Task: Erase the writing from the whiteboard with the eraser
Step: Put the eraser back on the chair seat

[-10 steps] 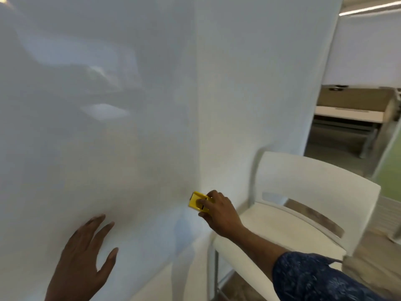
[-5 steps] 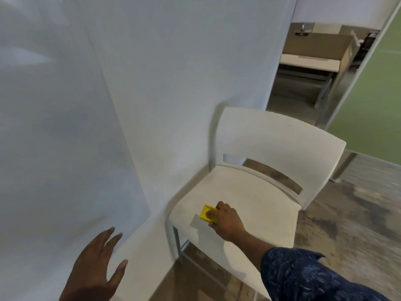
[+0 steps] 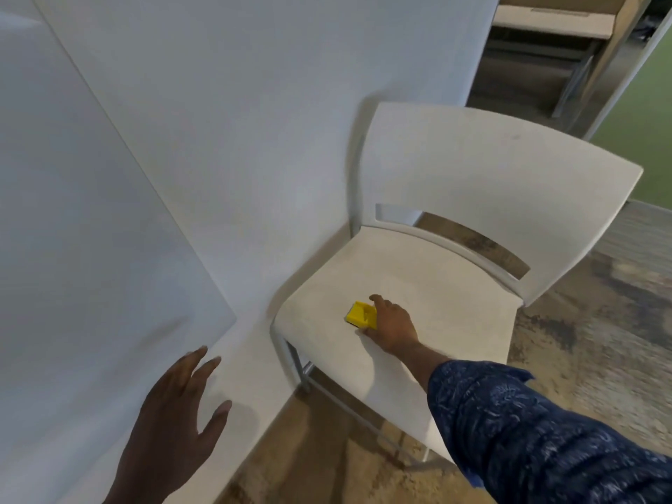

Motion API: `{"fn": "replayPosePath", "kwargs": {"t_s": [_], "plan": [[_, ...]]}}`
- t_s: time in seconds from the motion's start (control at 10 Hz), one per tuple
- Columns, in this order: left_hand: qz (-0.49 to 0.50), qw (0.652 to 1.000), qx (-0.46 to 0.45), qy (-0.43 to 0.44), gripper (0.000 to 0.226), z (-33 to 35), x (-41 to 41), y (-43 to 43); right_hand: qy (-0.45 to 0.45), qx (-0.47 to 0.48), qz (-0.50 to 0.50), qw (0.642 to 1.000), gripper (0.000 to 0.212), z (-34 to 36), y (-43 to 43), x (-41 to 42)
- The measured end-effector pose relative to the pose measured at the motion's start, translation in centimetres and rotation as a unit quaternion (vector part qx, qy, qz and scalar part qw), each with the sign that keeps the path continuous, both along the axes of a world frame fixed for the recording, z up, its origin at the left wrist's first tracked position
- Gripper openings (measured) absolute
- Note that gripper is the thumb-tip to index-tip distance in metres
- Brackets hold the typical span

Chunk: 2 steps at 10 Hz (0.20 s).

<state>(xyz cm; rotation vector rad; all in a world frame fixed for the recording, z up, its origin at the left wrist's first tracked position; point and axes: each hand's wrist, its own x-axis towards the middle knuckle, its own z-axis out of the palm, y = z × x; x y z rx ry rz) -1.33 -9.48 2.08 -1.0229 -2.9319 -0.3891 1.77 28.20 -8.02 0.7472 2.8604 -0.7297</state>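
Note:
The small yellow eraser (image 3: 360, 315) lies on the seat of a white chair (image 3: 436, 321). My right hand (image 3: 391, 327) rests on the seat against the eraser's right side, with the thumb and fingers still around that edge. The whiteboard (image 3: 91, 231) fills the left of the view, and the part I see carries no writing. My left hand (image 3: 171, 423) hovers with spread fingers in front of the board's lower right corner and holds nothing.
The chair stands against a white wall (image 3: 272, 121) just right of the board. Patterned carpet (image 3: 600, 340) covers the floor around it. A doorway at the top right shows a desk (image 3: 552, 20) in another room, beside a green wall (image 3: 640, 114).
My right hand carried the eraser off the board's lower right edge, down onto the chair seat. My view swung right and down to the chair. My left hand stayed open near the board.

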Motion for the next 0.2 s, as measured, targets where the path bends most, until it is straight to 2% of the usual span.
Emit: {"fn": "replayPosePath", "kwargs": {"t_s": [0.1, 0.2], "plan": [[0.008, 1.0, -0.008, 0.012, 0.084, 0.8, -0.1, -0.1, 0.013, 0.018, 0.018, 1.0, 0.071, 0.0, 0.1, 1.0], [0.017, 0.999, 0.015, 0.024, 0.078, 2.1, 0.3, -1.0, 0.038, 0.048, 0.054, 0.997, 0.055, 1.2, -1.0, 1.4]]}}
